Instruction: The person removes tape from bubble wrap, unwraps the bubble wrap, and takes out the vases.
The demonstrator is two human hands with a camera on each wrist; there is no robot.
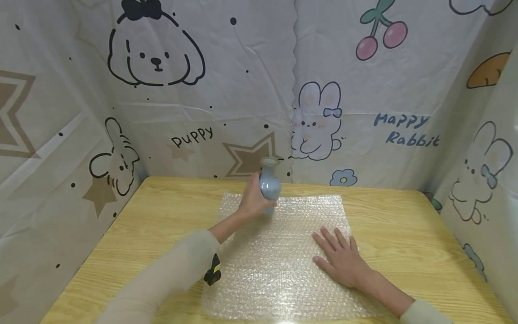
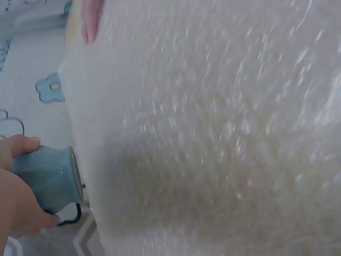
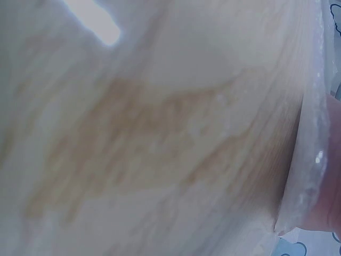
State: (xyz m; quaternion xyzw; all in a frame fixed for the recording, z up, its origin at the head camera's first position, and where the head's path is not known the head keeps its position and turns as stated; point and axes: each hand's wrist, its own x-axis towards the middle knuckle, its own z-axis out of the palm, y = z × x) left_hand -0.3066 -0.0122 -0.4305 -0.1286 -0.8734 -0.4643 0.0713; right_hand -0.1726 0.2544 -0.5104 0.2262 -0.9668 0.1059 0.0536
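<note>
A light blue glazed vase (image 1: 270,185) with a narrow neck and flared lip is gripped round its body by my left hand (image 1: 254,196). It stands upright above the far part of a bubble wrap sheet (image 1: 275,270). In the left wrist view, the lower part of the vase (image 2: 49,176) shows between thumb and fingers; whether its foot touches the sheet I cannot tell. My right hand (image 1: 341,261) rests with spread, straight fingers on the right side of the bubble wrap. In the right wrist view, only part of that hand (image 3: 331,176) shows behind the sheet's edge (image 3: 309,176).
The bubble wrap lies on a yellow wood-grain table (image 1: 154,234). A printed curtain (image 1: 243,90) with cartoon animals hangs behind the table and along both sides. A small black and yellow item (image 1: 212,271) sits at the left sleeve.
</note>
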